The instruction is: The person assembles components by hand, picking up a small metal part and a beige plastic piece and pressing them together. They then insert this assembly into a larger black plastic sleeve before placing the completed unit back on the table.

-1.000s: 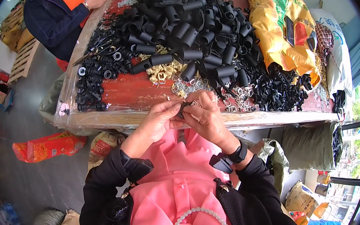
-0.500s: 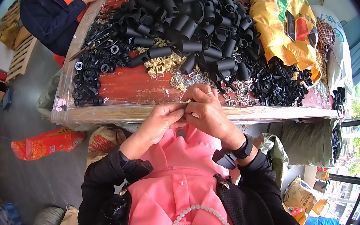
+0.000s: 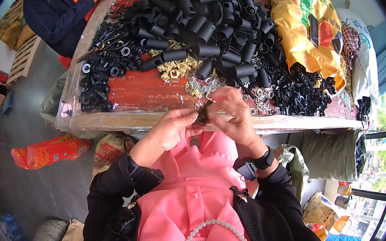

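Just past the table's near edge, my left hand [image 3: 173, 128] pinches a small dark part [image 3: 202, 116] between thumb and fingers. Its exact kind is too small to make out. My right hand [image 3: 235, 116] is right beside that part, fingers bent and smeared by motion, so its grip is unclear. Beyond my hands lie silvery metal buckles [image 3: 202, 86] and gold-coloured buckles [image 3: 175, 70]. Small black clips [image 3: 301, 92] are heaped to the right of them.
Black plastic tubes [image 3: 203, 29] form a large pile on the red tabletop [image 3: 144, 91]. Black ring-shaped fittings [image 3: 95, 88] lie at the left. A yellow sack [image 3: 299, 23] stands at the right. A co-worker [image 3: 61, 5] is at the left edge, holding something small.
My right hand has lifted slightly and moved away from my left fingertips, uncovering the dark part. The left hand stays nearly in place.
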A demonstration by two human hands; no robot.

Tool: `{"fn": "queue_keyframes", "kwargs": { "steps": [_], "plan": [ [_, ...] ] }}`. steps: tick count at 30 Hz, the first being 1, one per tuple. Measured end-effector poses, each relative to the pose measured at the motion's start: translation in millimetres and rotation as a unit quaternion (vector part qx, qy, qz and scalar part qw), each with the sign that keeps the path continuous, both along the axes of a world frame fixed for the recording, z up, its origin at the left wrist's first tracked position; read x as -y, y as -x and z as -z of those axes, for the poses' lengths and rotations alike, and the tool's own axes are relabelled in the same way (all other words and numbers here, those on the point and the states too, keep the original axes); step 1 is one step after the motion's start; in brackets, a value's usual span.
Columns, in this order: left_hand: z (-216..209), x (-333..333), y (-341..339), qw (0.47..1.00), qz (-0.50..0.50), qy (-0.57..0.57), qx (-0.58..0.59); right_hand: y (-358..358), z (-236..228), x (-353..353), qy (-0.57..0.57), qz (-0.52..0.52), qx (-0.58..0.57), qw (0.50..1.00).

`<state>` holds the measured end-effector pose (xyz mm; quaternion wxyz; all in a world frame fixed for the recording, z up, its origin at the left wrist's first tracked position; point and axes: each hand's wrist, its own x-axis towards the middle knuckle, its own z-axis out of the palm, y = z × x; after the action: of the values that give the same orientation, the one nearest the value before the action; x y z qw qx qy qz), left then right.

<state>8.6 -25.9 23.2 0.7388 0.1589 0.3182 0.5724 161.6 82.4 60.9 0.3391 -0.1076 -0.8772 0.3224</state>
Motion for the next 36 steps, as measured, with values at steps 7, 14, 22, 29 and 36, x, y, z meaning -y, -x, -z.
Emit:
{"fn": "queue_keyframes", "kwargs": {
  "steps": [7,14,22,29,36],
  "plan": [
    [3,3,6,1.0,-0.008,0.01,0.016,-74,41,-72,-0.117,0.274,0.14,0.944],
    [2,-5,-4,0.998,-0.004,-0.029,-0.062,-94,84,-101,-0.137,0.38,0.31,0.861],
    [6,-4,-4,0.998,-0.036,-0.011,-0.046,-93,87,-100,-0.108,0.382,0.167,0.902],
    [11,-8,-6,0.998,-0.062,0.002,-0.025,-70,73,-78,0.434,0.227,-0.083,0.868],
    [5,-10,-11,0.997,-0.083,0.003,0.003,-11,54,-26,0.618,0.083,-0.102,0.775]
  ]
}}
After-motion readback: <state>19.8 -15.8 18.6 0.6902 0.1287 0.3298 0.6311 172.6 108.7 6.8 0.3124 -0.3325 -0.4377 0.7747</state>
